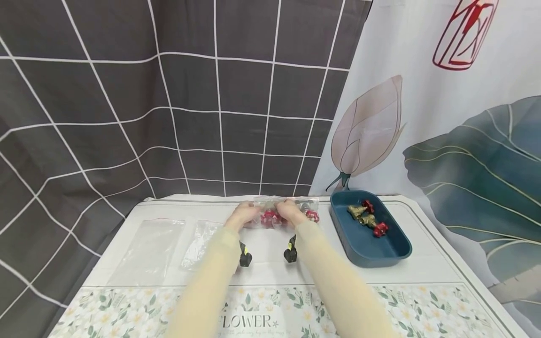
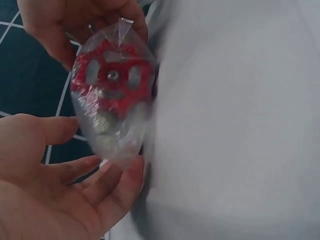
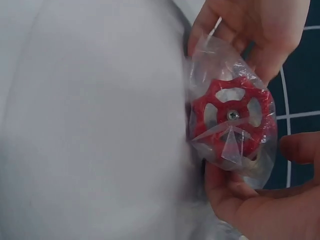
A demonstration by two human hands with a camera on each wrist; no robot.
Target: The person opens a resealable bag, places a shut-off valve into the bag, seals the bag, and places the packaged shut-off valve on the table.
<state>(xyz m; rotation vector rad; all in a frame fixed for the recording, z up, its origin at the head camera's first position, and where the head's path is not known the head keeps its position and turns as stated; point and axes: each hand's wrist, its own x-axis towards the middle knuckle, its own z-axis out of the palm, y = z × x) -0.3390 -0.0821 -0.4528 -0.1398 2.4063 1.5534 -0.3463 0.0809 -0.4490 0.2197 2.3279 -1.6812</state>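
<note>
A valve with a red handwheel, sealed in a clear plastic bag [image 1: 270, 218], stands at the back of the table between both hands. The left wrist view shows the red handwheel [image 2: 114, 75] facing the camera, with a brass-coloured body partly seen below it. My left hand [image 1: 244, 213] touches the bag's side with loosely bent fingers, its thumb apart from them. On the other side my right hand [image 1: 291, 212] holds the bag, fingers [image 3: 225, 187] tucked behind it and thumb near its edge. Another bagged valve [image 1: 312, 215] lies just right of the right hand.
A blue bin [image 1: 372, 260] at the right holds loose brass valves [image 1: 367, 219] with red handwheels. Flat clear bags [image 1: 148, 251] lie at the left, one [image 1: 202, 244] beside the left forearm. A dark grid curtain [image 1: 245, 131] hangs behind the table. A floral mat [image 1: 405, 310] covers the front.
</note>
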